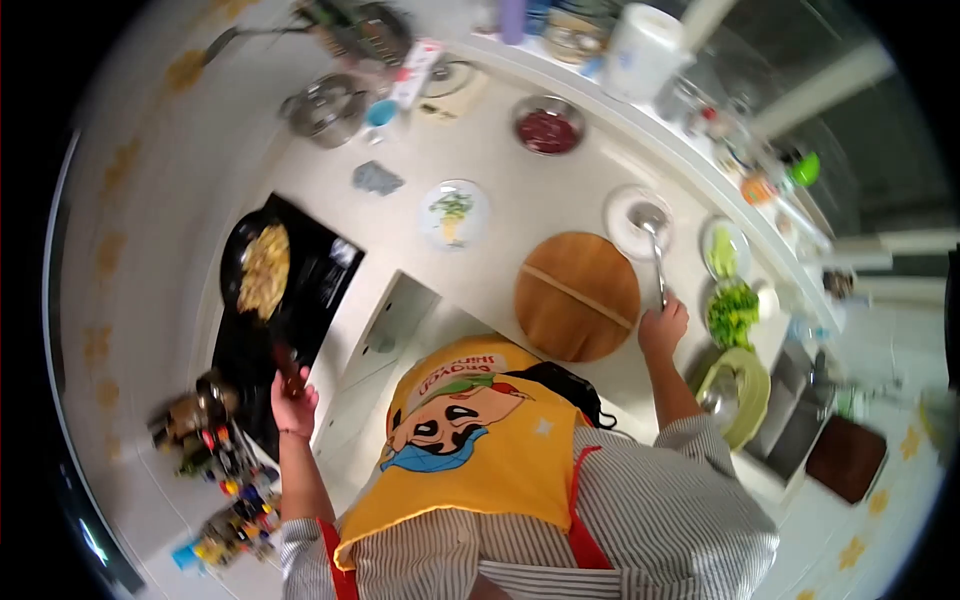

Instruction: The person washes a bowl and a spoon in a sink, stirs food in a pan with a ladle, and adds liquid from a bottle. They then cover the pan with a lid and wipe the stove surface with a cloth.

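My left hand is closed around the brown handle of a frying pan on the black stovetop at the left. Yellowish-brown food is spread across the pan. On the other side, my right hand grips the long handle of a metal ladle. The ladle's bowl lies over a white plate at the right of the counter. Between my hands, nearer the right one, is a round wooden cutting board.
A plate of sliced greens and a metal bowl of dark red meat stand farther back. Lettuce and a green basin are beside the sink. Bottles crowd the left; a lidded pot stands behind the stove.
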{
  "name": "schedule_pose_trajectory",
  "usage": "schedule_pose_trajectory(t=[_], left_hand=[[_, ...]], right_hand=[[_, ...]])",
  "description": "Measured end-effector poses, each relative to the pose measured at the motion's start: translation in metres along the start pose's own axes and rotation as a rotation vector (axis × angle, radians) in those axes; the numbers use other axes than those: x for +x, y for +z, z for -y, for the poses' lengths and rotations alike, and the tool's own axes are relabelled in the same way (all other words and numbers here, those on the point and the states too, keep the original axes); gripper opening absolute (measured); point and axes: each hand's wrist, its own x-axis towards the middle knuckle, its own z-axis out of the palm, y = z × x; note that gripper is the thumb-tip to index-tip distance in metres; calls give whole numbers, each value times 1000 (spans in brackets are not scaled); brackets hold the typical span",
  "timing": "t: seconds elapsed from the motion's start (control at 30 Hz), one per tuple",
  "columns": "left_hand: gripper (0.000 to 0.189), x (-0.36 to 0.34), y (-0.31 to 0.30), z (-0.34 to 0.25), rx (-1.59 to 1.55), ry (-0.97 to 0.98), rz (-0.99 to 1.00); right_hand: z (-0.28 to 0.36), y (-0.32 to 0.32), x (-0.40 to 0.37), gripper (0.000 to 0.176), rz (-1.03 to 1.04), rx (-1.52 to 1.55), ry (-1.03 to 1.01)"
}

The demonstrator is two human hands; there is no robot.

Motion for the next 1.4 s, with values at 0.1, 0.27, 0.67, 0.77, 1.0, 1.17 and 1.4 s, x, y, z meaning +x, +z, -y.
schedule_pose_trajectory(t=[0.1,0.27,0.67,0.77,1.0,1.17,1.4], left_hand=[[40,-8,12,-1,24,4,-56],[41,-8,-2,-3,37,11,35],[40,25,-20,13,210,145,198],[39,24,-22,6,242,197,299],[41,24,-31,-2,355,283,415],[35,18,-25,-11,371,236,400],[28,22,-11,-6,293,175,304]], right_hand=[[56,23,3,39,282,203,-430],[102,51,4,27,592,31,-497],[220,-29,18,14,516,50,-745],[341,-56,28,16,561,309,-738],[715,-37,-17,18,448,323,-1248],[862,69,-61,21,374,268,-1476],[883,139,-77,19,508,100,-1517]])
